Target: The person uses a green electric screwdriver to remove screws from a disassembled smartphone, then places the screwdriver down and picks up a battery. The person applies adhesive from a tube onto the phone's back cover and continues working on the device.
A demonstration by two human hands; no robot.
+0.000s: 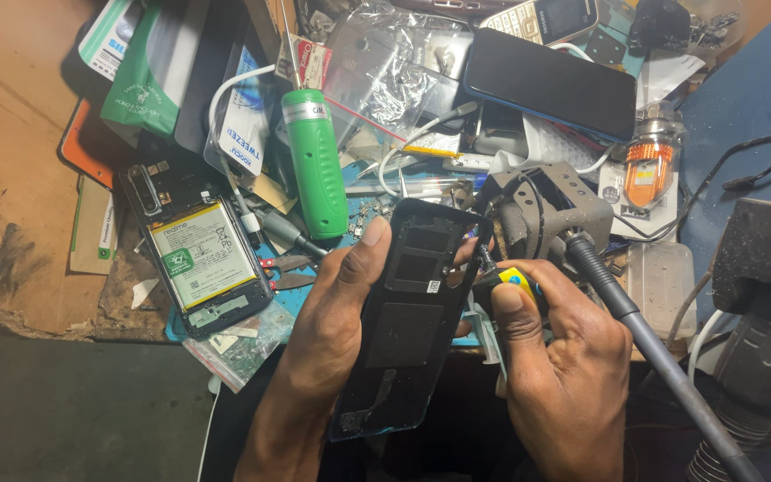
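Note:
My left hand (332,312) grips a black phone back cover (412,312) from its left side, inner face up, tilted toward me. My right hand (555,357) is closed around a small tool with a yellow and blue handle (515,278), its tip touching the cover's right edge near the top. A grey cabled handpiece (622,308) lies across the back of my right hand.
An opened phone with its battery showing (198,259) lies to the left. A green cylindrical tool (314,161) stands behind the cover. A dark smartphone (551,85), a grey metal holder (551,205), an orange-topped bottle (650,165), plastic bags and cables crowd the bench.

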